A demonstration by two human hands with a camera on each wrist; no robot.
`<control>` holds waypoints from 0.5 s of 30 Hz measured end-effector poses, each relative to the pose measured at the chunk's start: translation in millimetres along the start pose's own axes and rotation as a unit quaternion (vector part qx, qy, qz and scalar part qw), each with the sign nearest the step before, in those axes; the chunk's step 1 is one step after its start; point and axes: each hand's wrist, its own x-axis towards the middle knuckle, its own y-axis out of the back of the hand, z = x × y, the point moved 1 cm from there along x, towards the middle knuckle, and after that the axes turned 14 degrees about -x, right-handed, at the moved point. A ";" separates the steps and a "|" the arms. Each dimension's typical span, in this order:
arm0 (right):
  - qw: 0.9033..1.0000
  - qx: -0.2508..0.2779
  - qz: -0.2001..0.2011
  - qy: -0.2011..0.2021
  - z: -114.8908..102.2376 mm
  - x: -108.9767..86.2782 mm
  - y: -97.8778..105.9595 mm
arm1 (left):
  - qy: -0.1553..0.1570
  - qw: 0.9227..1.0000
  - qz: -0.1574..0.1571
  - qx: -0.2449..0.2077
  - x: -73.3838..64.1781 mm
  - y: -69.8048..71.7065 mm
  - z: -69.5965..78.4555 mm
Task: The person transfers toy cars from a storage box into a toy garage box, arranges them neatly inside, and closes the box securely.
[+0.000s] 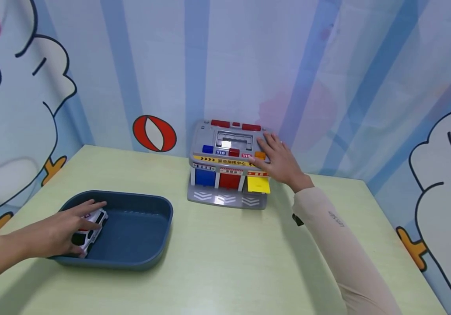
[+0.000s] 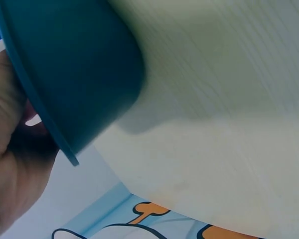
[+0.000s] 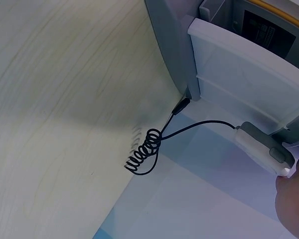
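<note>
In the head view my left hand (image 1: 57, 229) reaches over the left wall of a dark blue tray (image 1: 158, 258). Thumb and fingers are about a white toy car (image 1: 98, 218) with dark windows, which they pinch and partly cover. My right hand (image 1: 282, 162) rests with extended fingers on the top right of a grey toy garage (image 1: 201, 144). Its blue door (image 1: 205, 177) and red door (image 1: 230, 180) are down, while the yellow door (image 1: 258, 184) is swung outward. In the right wrist view a small grey handset (image 3: 264, 149) hangs beside the garage, near that hand.
A coiled black cord (image 3: 143, 149) links handset and garage. Everything stands on a pale wooden table (image 1: 225, 249). Behind it hangs a striped blue cloth (image 1: 162, 57) printed with cartoon figures, close to the garage's back.
</note>
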 end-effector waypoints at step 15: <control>1.000 0.004 0.004 0.002 -0.7 -0.7 0.3 | -0.047 0.998 -0.006 0.040 1.4 3.7 4.1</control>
